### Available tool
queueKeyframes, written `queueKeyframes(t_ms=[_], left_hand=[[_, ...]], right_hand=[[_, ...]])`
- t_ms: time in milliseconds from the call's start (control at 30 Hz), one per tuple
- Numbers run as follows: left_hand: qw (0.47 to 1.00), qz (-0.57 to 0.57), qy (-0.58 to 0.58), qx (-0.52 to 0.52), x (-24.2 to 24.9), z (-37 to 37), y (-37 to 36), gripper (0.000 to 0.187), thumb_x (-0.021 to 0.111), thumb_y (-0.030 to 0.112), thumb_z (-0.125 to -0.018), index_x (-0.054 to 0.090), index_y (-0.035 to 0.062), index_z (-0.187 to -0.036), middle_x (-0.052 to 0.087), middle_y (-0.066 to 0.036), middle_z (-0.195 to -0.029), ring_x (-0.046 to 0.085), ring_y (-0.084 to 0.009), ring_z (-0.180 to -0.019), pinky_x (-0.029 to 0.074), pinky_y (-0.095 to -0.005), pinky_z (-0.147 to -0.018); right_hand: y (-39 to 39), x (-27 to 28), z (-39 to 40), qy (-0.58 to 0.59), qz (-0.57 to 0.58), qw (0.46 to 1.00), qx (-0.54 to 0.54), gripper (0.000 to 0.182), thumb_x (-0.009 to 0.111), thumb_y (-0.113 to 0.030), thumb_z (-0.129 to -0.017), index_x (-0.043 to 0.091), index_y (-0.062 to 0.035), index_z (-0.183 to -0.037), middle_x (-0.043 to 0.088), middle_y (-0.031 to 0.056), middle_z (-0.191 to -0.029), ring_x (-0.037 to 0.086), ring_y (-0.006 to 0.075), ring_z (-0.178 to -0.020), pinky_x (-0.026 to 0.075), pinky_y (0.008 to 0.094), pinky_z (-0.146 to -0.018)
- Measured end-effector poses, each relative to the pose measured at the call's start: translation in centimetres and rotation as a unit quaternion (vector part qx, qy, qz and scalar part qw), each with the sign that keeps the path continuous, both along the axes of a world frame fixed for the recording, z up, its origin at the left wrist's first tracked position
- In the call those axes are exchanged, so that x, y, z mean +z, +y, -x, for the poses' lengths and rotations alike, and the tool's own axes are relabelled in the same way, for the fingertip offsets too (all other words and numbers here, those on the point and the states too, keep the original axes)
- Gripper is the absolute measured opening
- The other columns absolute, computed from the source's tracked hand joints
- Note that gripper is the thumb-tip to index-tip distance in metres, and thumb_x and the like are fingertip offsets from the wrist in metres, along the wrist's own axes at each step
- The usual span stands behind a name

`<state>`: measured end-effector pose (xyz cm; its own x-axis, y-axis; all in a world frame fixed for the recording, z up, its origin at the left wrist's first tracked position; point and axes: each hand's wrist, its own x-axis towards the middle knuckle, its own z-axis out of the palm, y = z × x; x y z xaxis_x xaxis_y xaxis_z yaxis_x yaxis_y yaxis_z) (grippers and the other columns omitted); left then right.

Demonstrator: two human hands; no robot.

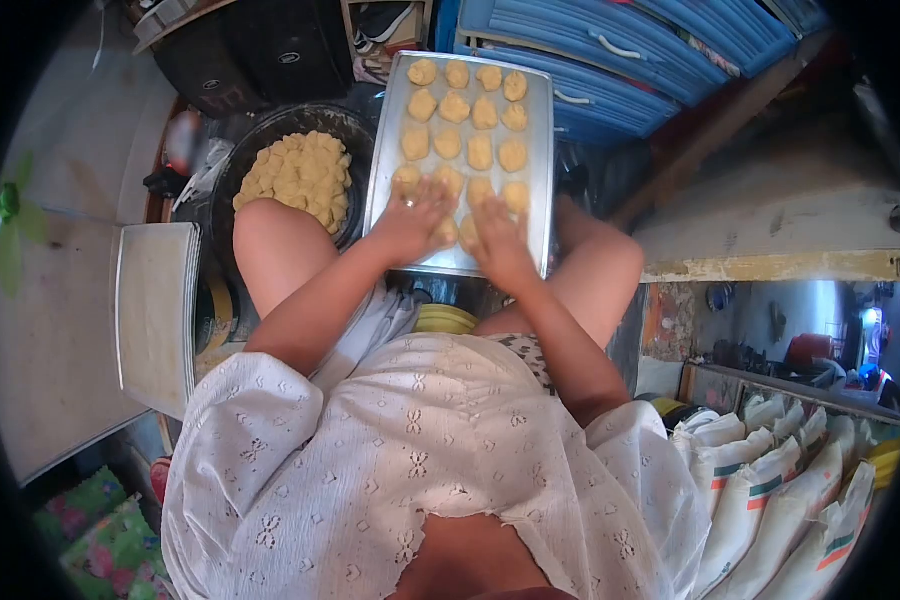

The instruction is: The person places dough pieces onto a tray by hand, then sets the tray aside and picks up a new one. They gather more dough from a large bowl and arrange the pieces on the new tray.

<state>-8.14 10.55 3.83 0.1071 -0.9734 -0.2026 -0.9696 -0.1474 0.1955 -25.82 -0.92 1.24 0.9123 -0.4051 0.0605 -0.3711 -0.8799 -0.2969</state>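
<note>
A silver metal tray lies across my knees, with rows of yellowish dough pieces on it. My left hand, with a ring on one finger, rests over dough pieces near the tray's lower left, fingers spread. Beside it, my right hand reaches over pieces at the lower right, its fingers also stretched out. Parts of the dough under both hands are hidden. Left of the tray, a large black basin holds a heap of dough lumps.
Blue drawers stand behind the tray. Flat pale trays lean at the left. Filled white bags are packed at the lower right, below a wooden ledge. Something yellow is between my legs.
</note>
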Motion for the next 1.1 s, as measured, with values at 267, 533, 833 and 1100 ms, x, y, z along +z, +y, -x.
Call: queueKeyframes(t_ms=[267, 533, 833, 1100], left_hand=[[0.983, 0.058, 0.083, 0.150, 0.8, -3.1, 1.1, 0.062, 0.037, 0.049, -0.093, 0.029, 0.0140, -0.143, 0.005, -0.009, -0.153, 0.003, -0.0292, -0.141, 0.001, -0.0513, -0.110], [0.977, 0.039, 0.132, 0.164, 0.6, -3.5, 0.9, 0.063, 0.037, 0.049, -0.092, 0.028, 0.0128, -0.143, 0.008, -0.010, -0.153, 0.004, -0.0289, -0.141, 0.001, -0.0510, -0.110], [0.951, 0.165, 0.149, 0.215, 3.8, -6.9, 3.0, 0.068, 0.042, 0.051, -0.089, 0.030, 0.0099, -0.142, 0.010, -0.014, -0.152, 0.003, -0.0326, -0.140, 0.002, -0.0533, -0.110], [0.792, 0.415, 0.105, 0.435, 5.7, -14.3, 15.7, 0.051, 0.060, 0.036, -0.086, 0.050, 0.0079, -0.129, 0.028, -0.020, -0.145, 0.028, -0.0328, -0.134, 0.026, -0.0387, -0.107]], right_hand=[[-4.1, 0.7, 1.7, 0.002, 0.057, 0.996, -0.074, 0.056, 0.043, -0.027, -0.092, 0.025, -0.0080, -0.143, 0.019, 0.0120, -0.150, 0.019, 0.0286, -0.138, 0.006, 0.0589, -0.108], [-4.3, -0.7, 1.3, 0.101, 0.003, 0.992, -0.078, 0.058, 0.030, -0.037, -0.096, 0.018, -0.0101, -0.145, 0.011, 0.0089, -0.152, 0.011, 0.0243, -0.140, 0.001, 0.0604, -0.107], [-4.5, 1.2, -1.0, 0.099, -0.058, 0.988, -0.105, 0.069, 0.041, -0.047, -0.091, 0.020, -0.0102, -0.145, 0.011, 0.0179, -0.151, 0.007, 0.0367, -0.139, -0.003, 0.0623, -0.105], [5.6, 8.9, -18.7, -0.210, -0.335, 0.905, 0.155, 0.065, 0.058, -0.032, -0.087, 0.031, -0.0044, -0.139, 0.029, 0.0245, -0.142, 0.030, 0.0338, -0.131, 0.027, 0.0376, -0.105]])
